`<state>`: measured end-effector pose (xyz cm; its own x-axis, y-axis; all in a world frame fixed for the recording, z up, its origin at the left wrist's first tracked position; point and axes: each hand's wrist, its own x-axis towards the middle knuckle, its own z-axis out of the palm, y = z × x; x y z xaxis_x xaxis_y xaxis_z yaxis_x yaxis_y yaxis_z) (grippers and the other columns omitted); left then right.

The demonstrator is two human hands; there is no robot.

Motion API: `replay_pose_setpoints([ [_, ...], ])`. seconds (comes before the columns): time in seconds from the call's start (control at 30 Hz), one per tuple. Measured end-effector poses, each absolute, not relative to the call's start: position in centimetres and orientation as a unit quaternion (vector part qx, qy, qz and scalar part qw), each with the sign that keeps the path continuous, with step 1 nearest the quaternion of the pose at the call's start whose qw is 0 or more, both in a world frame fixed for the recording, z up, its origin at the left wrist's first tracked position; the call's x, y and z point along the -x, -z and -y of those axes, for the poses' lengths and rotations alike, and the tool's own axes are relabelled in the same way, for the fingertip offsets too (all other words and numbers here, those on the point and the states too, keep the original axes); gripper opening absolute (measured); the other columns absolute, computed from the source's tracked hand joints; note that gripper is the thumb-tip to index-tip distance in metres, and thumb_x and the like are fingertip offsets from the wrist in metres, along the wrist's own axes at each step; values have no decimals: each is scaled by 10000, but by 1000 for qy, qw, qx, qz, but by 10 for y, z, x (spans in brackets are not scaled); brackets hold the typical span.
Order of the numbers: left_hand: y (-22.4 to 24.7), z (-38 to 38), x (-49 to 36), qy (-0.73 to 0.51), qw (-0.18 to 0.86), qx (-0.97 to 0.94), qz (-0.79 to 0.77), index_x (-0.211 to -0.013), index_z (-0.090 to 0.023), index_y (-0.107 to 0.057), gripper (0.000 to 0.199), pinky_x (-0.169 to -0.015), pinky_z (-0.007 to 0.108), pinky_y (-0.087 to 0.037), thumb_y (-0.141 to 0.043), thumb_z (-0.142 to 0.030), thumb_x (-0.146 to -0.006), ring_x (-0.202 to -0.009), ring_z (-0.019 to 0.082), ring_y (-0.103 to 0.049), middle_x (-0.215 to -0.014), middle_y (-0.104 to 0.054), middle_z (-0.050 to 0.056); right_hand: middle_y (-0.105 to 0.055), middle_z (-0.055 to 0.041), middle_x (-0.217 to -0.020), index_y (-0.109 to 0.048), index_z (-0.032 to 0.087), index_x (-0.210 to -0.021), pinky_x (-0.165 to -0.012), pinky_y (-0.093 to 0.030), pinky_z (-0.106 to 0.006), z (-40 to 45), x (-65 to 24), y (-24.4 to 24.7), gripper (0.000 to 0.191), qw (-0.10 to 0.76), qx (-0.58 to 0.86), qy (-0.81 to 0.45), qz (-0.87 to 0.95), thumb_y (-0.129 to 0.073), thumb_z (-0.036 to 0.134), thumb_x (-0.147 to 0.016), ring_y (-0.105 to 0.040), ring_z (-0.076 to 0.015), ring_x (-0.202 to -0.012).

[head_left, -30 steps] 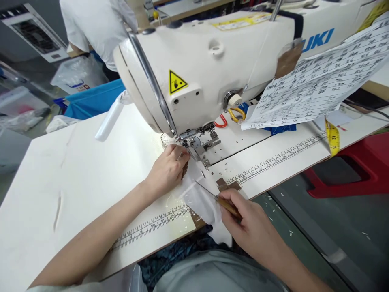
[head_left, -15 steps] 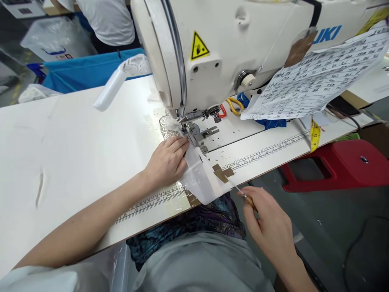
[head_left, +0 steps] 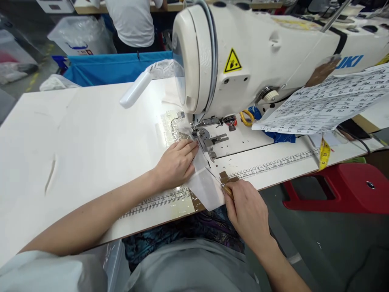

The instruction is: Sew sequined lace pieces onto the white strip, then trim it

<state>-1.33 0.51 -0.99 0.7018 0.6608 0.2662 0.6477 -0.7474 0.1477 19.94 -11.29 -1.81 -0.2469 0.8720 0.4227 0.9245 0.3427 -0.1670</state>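
My left hand [head_left: 178,163] lies on a piece of thin white fabric [head_left: 206,188], its fingers together and curled down at the fabric's edge just in front of the presser foot [head_left: 194,130]. The fabric runs from under the foot towards the table's front edge. In my right hand [head_left: 247,211] is an awl [head_left: 227,190] with a wooden handle and a thin metal shaft. The awl's tip points up and left, over the fabric's right edge; whether it touches the cloth I cannot tell. The white sewing machine [head_left: 258,52] stands over the work.
Ruler tape [head_left: 273,160] runs along the front of the white table [head_left: 100,134]. A paper sheet with writing [head_left: 328,101] hangs at the right, near yellow-handled scissors [head_left: 247,117] and a tape measure [head_left: 324,154]. A red stool [head_left: 349,186] stands below. Behind are a blue cloth bin [head_left: 118,69] and a person [head_left: 130,22].
My right hand has moved left with the awl, bringing its shaft from the table edge over the fabric. My left hand stays by the presser foot. The camera view has shifted.
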Motion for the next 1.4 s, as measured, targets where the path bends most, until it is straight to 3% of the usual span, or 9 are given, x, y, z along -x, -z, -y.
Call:
replay_pose_setpoints([
  [0.17, 11, -8, 14, -153, 18, -919, -362, -1330, -28, -565, 478, -1094, 467, -434, -421, -188, -903, -1304, 288, -503, -1368, -597, 162, -613, -111, -935, -510, 174, -987, -733, -483, -343, 108, -192, 18, 72, 298, 543, 18, 785, -443, 149, -981, -566, -232, -857],
  [0.27, 12, -11, 14, -151, 15, -918, -368, -1336, -17, -556, 483, -1107, 461, -423, -411, -206, -916, -1301, 287, -503, -1370, -596, 161, -638, -81, -854, -528, 177, -998, -679, -491, -320, 103, -189, 18, 94, 311, 544, 5, 779, -434, 172, -994, -598, -212, -772],
  [0.4, 12, -10, 11, -137, -1, -918, -373, -1341, 19, -533, 494, -1095, 480, -427, -376, -218, -937, -1300, 307, -494, -1374, -578, 203, -702, -63, -802, -578, 133, -1055, -578, -467, -278, 97, -190, 16, 158, 288, 549, 21, 784, -434, 164, -998, -647, -176, -665],
  [0.6, 10, -5, 7, -115, -15, -915, -386, -1351, 44, -512, 506, -1097, 461, -419, -359, -224, -949, -1315, 327, -467, -1400, -549, 210, -747, -91, -903, -615, 112, -1124, -572, -471, -279, 96, -191, 10, 254, 249, 535, 8, 807, -411, 115, -972, -706, -190, -734],
  [0.93, 9, 4, 4, -101, -36, -916, -388, -1360, 32, -509, 509, -1108, 461, -392, -358, -245, -961, -1340, 334, -450, -1428, -517, 224, -749, -74, -880, -621, 118, -1112, -507, -446, -263, 92, -189, 6, 268, 212, 547, 22, 810, -402, 103, -958, -700, -170, -669],
  [1.4, 4, 9, 3, -109, -29, -921, -373, -1321, 27, -556, 477, -1078, 451, -406, -398, -239, -959, -1288, 327, -492, -1377, -565, 218, -762, -71, -913, -626, 128, -1120, -530, -447, -259, 86, -184, 4, 266, 199, 551, 20, 810, -418, 114, -954, -715, -174, -706],
])
